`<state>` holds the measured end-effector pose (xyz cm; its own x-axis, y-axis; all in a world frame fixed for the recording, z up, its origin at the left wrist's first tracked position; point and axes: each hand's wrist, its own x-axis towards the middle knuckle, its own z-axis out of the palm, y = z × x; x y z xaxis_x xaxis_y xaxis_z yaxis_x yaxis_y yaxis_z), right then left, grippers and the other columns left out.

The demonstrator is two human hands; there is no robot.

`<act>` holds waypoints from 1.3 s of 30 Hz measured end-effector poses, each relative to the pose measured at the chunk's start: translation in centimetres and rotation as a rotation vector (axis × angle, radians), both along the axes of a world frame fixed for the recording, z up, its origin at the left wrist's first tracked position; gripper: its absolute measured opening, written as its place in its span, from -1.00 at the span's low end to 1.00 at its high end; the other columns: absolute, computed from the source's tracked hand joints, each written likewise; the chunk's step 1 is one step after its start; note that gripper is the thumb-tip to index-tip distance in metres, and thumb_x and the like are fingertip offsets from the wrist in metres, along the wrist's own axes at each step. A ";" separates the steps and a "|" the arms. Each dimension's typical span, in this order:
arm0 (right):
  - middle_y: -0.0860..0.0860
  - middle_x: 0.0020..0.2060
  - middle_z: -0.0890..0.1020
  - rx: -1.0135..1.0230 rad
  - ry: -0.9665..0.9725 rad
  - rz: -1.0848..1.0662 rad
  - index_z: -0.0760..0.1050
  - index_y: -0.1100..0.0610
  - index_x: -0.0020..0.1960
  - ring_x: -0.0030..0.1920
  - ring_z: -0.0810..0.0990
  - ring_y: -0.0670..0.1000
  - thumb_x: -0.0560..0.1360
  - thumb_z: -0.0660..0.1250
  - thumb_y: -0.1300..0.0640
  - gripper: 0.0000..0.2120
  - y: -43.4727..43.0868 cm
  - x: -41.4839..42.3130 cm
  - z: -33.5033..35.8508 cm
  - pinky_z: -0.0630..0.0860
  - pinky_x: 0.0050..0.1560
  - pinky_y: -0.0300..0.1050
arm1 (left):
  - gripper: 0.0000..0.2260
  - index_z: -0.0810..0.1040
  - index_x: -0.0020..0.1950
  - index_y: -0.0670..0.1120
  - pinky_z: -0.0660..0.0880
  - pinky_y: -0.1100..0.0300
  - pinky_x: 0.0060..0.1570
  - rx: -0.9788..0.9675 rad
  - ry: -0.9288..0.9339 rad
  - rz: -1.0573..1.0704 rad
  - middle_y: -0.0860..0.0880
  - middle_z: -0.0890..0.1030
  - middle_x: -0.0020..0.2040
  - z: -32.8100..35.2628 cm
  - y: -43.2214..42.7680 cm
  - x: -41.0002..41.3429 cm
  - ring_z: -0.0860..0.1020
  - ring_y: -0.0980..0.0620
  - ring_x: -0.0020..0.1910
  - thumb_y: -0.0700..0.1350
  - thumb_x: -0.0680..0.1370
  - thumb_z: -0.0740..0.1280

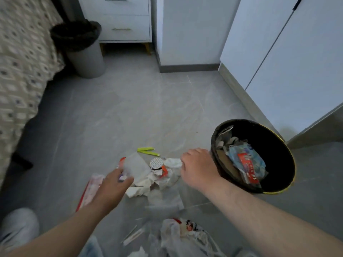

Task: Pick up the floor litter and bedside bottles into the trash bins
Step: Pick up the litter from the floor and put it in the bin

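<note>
My left hand (pixel 111 188) grips a pale translucent wrapper (pixel 136 165) and holds it just above a heap of crumpled white paper (pixel 148 182) on the grey floor. My right hand (pixel 197 166) is fisted over the right side of the heap, next to the rim of a black-lined bin (pixel 282 145); what it holds, if anything, is hidden. That bin contains wrappers and a red packet (pixel 248 168). A round foil lid (pixel 156 162) and yellow-green strips (pixel 146 151) lie among the litter. A second grey bin (pixel 87 58) stands by the bed.
A pink-and-red packet (pixel 91 191) lies left of the heap, and a white plastic bag (pixel 183 234) lies near my legs. The patterned bed (pixel 20 62) fills the left. A white nightstand (pixel 126 21) and cabinet doors (pixel 289 58) line the back and right.
</note>
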<state>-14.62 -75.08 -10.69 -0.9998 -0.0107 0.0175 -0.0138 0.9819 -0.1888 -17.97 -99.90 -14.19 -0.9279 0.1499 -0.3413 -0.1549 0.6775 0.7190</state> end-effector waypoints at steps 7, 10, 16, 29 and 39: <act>0.06 0.10 0.60 -0.191 -0.555 -0.262 0.55 0.07 0.05 0.12 0.57 0.12 0.46 0.22 0.06 -0.77 -2.5 0.9 -10.0 0.52 0.04 -0.09 | -0.69 0.55 0.10 -0.21 0.47 0.08 -0.03 -0.340 -0.077 0.135 -0.24 0.60 0.08 -9.1 -6.1 -0.2 0.55 -0.24 0.08 -0.14 0.39 0.44; 0.10 0.23 0.49 -0.163 -0.674 -0.306 0.45 0.10 0.24 0.26 0.48 0.13 0.41 0.31 -0.12 -0.53 -3.0 1.2 -13.4 0.46 0.18 -0.08 | -0.47 0.45 0.27 -0.13 0.48 -0.04 0.04 -0.502 -0.129 0.230 -0.27 0.55 0.09 -12.0 -7.9 -1.4 0.52 -0.30 0.09 -0.04 0.33 0.43; 0.08 0.24 0.39 -0.183 -0.681 -0.330 0.28 0.10 0.31 0.28 0.38 0.15 0.18 0.47 -0.21 -0.18 -5.1 2.6 -17.0 0.42 0.24 -0.03 | -0.48 0.47 0.17 -0.19 0.48 -0.07 0.05 -0.588 -0.305 0.345 -0.29 0.50 0.12 -14.1 -9.5 -2.9 0.52 -0.32 0.11 0.00 0.29 0.45; 0.12 0.11 0.44 -0.193 -0.580 -0.456 0.45 0.10 0.00 0.16 0.41 0.18 0.39 0.30 0.07 -0.79 -4.8 2.9 -19.1 0.40 0.13 -0.06 | -0.84 0.62 -0.09 -0.18 0.44 0.08 -0.15 -0.564 -0.168 0.193 -0.28 0.63 -0.04 -14.6 -11.4 -3.5 0.59 -0.27 -0.06 -0.19 0.47 0.26; -0.09 -0.43 0.47 -0.546 -0.490 -0.318 0.39 0.08 -0.38 -0.34 0.47 -0.11 0.37 0.38 0.19 -0.78 -2.2 -0.3 -12.7 0.29 -0.42 -0.34 | -0.85 0.64 -0.03 -0.23 0.54 -0.03 -0.08 -0.108 -0.066 0.414 -0.23 0.66 -0.11 -9.8 -9.2 -4.4 0.60 -0.21 -0.18 -0.18 0.52 0.32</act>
<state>-14.91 -77.29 -23.36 -0.8488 0.1600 -0.5038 0.4605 0.6918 -0.5561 -22.39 -109.10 -24.04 -0.8779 -0.2697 -0.3957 -0.4728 0.6193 0.6269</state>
